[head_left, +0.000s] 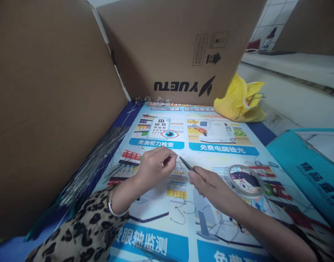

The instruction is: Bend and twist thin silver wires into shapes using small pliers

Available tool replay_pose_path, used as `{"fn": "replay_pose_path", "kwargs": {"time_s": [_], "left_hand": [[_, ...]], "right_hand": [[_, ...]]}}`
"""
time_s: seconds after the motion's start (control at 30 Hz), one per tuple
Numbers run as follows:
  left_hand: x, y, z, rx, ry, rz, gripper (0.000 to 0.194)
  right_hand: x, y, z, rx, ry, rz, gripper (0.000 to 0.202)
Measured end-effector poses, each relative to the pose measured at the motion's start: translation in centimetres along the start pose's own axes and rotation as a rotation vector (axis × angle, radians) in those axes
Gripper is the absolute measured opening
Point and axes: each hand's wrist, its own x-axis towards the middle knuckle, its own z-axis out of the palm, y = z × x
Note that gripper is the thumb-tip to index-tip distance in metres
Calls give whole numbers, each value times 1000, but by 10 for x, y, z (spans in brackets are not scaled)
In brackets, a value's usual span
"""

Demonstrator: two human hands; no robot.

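My left hand [157, 162] is closed in a pinch over the middle of the printed poster [177, 225], with a silver bangle [111, 203] on its wrist. A thin, pale wire [178, 155] shows faintly at its fingertips. My right hand [207, 183] is wrapped round slim dark tweezers [186, 163]. The tweezers' points meet the wire's end just right of my left fingertips. Several thin bent wires [183, 211] lie on the poster below and around both hands. Fine detail at the tips is too small to make out.
Tall cardboard panels [167, 47] stand behind and on the left. A bundle of straight wires [87, 169] lies at left, with clear looped pieces [153, 99] at the back. A tape roll [230, 178], yellow bag [240, 100] and teal bag [305, 167] are at right.
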Motion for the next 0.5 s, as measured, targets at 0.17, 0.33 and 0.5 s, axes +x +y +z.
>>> {"fn": "replay_pose_path", "kwargs": {"time_s": [0.17,0.33,0.5], "left_hand": [[-2,2,3,0,-5,-15,16],[-4,3,4,-16,-6,-45,15],[-4,4,5,-28,-22,-69,13]], "right_hand": [[1,6,3,12,-6,0,43],[2,9,4,10,-5,-5,44],[2,6,4,8,11,-21,42]]}}
